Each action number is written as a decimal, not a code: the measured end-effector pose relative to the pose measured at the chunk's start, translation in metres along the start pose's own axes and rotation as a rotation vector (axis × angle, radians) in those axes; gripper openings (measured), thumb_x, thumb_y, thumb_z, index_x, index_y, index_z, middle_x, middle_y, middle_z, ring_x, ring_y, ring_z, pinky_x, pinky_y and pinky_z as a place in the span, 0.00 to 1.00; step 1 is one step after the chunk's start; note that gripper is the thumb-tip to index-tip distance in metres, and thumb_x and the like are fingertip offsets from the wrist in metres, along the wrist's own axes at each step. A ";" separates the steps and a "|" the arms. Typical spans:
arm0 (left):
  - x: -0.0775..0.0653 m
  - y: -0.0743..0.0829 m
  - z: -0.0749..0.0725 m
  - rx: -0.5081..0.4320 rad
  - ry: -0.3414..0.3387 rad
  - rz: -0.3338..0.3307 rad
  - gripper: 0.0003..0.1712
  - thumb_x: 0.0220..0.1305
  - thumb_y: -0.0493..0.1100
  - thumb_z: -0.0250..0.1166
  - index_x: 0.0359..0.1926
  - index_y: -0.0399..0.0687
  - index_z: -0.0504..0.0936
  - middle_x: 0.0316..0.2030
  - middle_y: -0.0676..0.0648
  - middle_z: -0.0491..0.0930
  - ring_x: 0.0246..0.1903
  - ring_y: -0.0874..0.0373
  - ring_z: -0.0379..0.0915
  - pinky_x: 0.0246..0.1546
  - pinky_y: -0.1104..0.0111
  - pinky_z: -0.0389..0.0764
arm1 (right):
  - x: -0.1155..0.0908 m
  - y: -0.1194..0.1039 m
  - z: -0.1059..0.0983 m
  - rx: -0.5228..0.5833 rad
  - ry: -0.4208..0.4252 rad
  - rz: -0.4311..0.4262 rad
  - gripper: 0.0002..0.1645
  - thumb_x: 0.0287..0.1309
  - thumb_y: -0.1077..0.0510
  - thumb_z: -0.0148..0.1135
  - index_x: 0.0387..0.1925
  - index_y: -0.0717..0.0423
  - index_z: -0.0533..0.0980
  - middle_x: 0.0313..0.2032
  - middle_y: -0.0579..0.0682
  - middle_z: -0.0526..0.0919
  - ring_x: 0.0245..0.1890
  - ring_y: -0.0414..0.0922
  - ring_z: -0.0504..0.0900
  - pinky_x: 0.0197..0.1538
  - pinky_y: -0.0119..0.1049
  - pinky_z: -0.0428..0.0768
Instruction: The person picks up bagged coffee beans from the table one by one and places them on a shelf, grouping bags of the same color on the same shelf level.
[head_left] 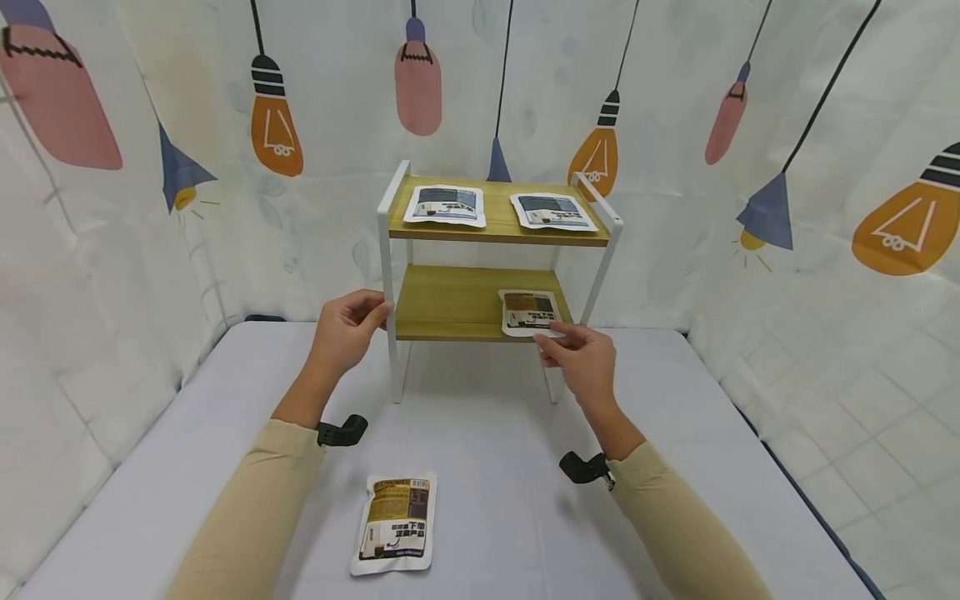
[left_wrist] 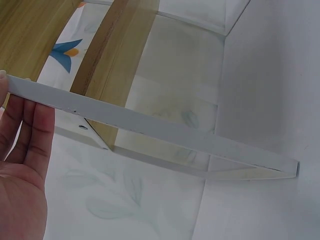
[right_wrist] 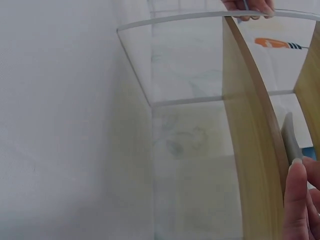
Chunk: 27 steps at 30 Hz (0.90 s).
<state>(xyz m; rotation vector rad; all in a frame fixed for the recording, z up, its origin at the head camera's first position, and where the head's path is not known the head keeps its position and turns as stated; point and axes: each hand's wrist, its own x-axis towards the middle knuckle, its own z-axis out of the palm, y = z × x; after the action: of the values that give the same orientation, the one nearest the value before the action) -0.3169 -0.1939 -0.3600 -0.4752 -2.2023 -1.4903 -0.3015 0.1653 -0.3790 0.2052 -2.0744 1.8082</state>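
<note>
A small two-tier rack with white metal legs and wood-look boards [head_left: 442, 304] stands on the table. My left hand [head_left: 341, 333] grips its left front upright [left_wrist: 150, 125], thumb on the near side and fingers behind, as the left wrist view shows. On the right of the lower board lies a white-edged pouch [head_left: 523, 310] with a brown and white label. My right hand [head_left: 585, 362] pinches this pouch by its near right corner. Seen edge-on in the right wrist view, the pouch [right_wrist: 290, 137] lies against the board, its near edge between thumb and fingers.
Two pouches with blue-grey labels, one left [head_left: 446, 206] and one right [head_left: 553, 212], lie on the top board. Another brown-labelled pouch [head_left: 396, 523] lies on the white-covered table [head_left: 487, 467] near the front. Printed fabric walls [head_left: 330, 225] surround the table's back and sides.
</note>
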 end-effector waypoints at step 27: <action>0.000 -0.001 -0.001 0.005 -0.003 0.012 0.15 0.73 0.45 0.65 0.51 0.39 0.86 0.40 0.39 0.87 0.33 0.64 0.82 0.40 0.77 0.85 | 0.001 -0.002 0.011 -0.032 0.080 -0.022 0.21 0.53 0.59 0.79 0.47 0.66 0.86 0.33 0.68 0.89 0.19 0.35 0.86 0.28 0.33 0.87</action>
<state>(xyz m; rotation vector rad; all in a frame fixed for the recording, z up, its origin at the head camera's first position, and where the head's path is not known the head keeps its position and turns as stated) -0.3171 -0.1950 -0.3600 -0.4885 -2.2013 -1.4781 -0.3032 0.1547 -0.3780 0.1442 -2.0364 1.7407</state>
